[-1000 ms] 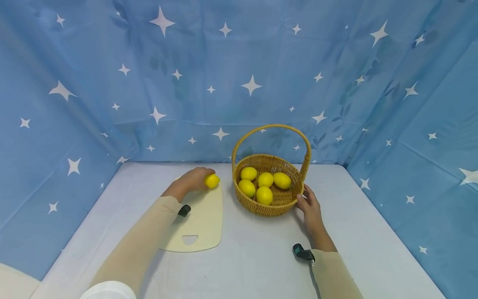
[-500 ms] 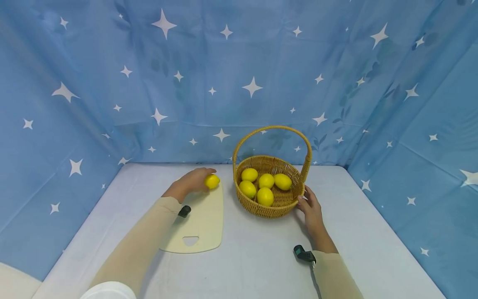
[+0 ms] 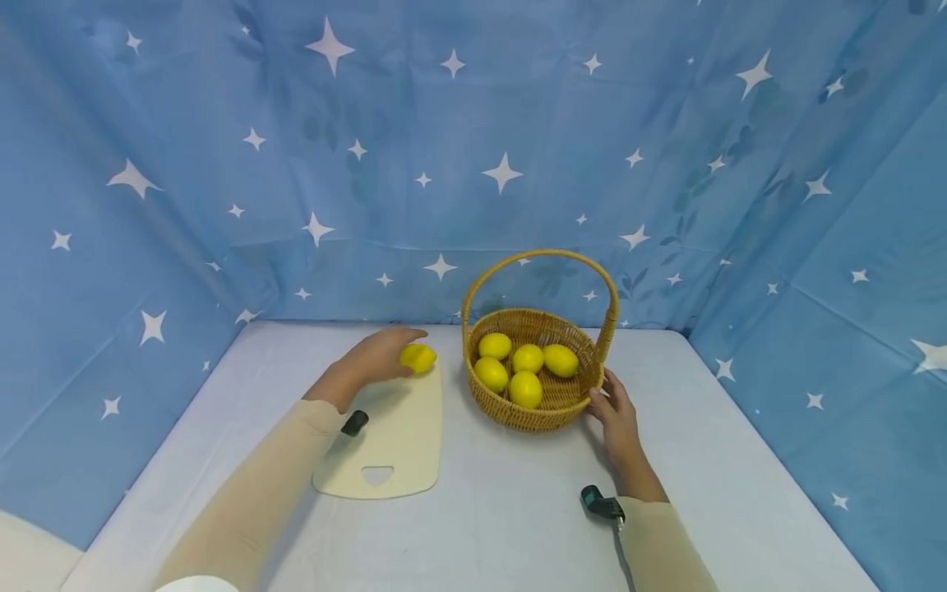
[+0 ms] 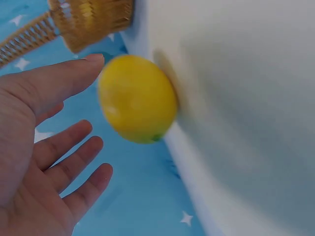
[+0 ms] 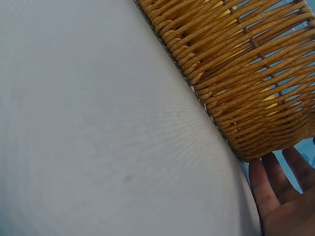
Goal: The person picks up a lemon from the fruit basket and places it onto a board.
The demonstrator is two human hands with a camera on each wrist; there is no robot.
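A yellow lemon (image 3: 418, 358) (image 4: 138, 99) rests at the far end of a cream cutting board (image 3: 392, 436). Beside it is my left hand (image 3: 376, 356) (image 4: 54, 142), its fingers spread and relaxed; in the left wrist view the thumb tip is right by the lemon and the other fingers stand away from it. To the right stands a wicker basket (image 3: 536, 419) (image 5: 236, 73) with a tall handle, holding several lemons (image 3: 525, 390). My right hand (image 3: 617, 415) (image 5: 285, 196) touches the basket's right side with its fingertips, the thumb at the rim.
The white-covered table (image 3: 510, 510) runs back to a blue curtain (image 3: 473, 123) with white stars, which also stands at both sides. Small black devices sit at both wrists, and a cable trails from the right one. A white round shape shows at the bottom left.
My left hand has drawn slightly left and its hold on the lemon has loosened; the lemon has turned a little. The right hand and the basket stay in place.
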